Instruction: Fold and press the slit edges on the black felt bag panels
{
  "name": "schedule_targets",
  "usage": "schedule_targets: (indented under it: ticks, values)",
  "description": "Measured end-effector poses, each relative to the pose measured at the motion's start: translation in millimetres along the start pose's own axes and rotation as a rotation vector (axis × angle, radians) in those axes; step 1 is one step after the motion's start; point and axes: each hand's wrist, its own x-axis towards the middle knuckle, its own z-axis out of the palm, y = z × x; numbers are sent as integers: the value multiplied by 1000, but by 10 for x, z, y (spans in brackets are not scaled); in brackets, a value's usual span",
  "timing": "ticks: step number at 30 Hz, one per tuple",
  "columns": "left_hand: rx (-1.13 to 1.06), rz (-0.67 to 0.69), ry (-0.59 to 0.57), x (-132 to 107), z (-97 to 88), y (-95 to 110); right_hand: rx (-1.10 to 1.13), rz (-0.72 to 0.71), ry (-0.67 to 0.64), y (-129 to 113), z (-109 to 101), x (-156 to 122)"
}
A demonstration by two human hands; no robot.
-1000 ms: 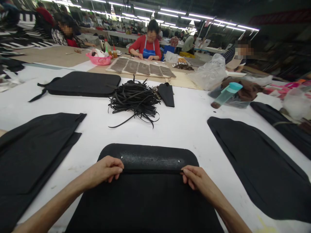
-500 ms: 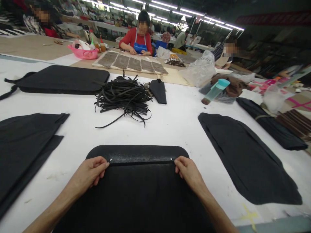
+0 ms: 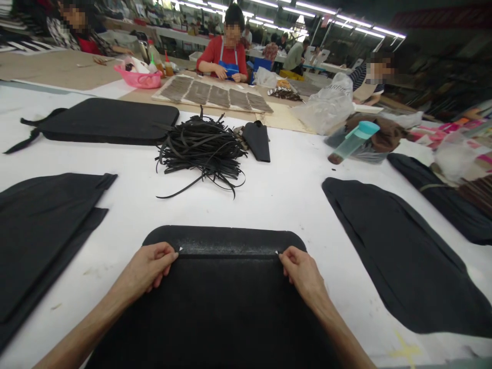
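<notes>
Directly in front of me a large black leather-like panel [image 3: 230, 312] lies over a black base piece [image 3: 230, 237], whose rounded far end shows beyond the panel's straight edge. My left hand [image 3: 156, 264] pinches the left end of that edge between thumb and fingers. At the edge's right end, my right hand [image 3: 303, 271] pinches it in the same way. A small white triangular mark shows beside the fingertips of each hand. The strip of base between the marks looks shiny and streaked. The panel's near part runs out of the picture at the bottom.
Black cut panels lie left [image 3: 46, 225] and right [image 3: 403, 251] on the white table [image 3: 280, 200]. Farther off are a heap of thin black strips [image 3: 202, 146], a black padded piece [image 3: 111, 120], a turquoise-capped bottle [image 3: 353, 142] and a pink basket [image 3: 140, 78]. People sit beyond.
The view has swung slightly, so most things sit a little farther right and higher in the picture. Both hands keep their pinch on the panel's edge, with no clear movement along it.
</notes>
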Motion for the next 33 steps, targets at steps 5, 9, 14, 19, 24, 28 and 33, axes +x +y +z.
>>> schedule_targets:
  ticks: [5, 9, 14, 19, 24, 28, 33]
  values:
    - [-53, 4, 46, -50, 18, 58, -58, -24, -15, 52, 15, 5]
    - [-58, 32, 37, -43, 19, 48, -67, -36, -64, 104, 8, 47]
    - [-55, 60, 50, -26, 17, -3, -64, -57, -107, 110, -11, 59]
    - [-45, 74, 73, -27, 32, -16, -117, -34, -102, 130, -6, 66]
    - [-21, 58, 115, 1, 57, -17, -122, -42, -140, 190, 0, 102]
    - [24, 40, 136, 12, 75, -12, -134, -43, -144, 200, -9, 100]
    - [120, 35, 142, 31, 85, -21, -157, -23, -137, 160, -20, 91]
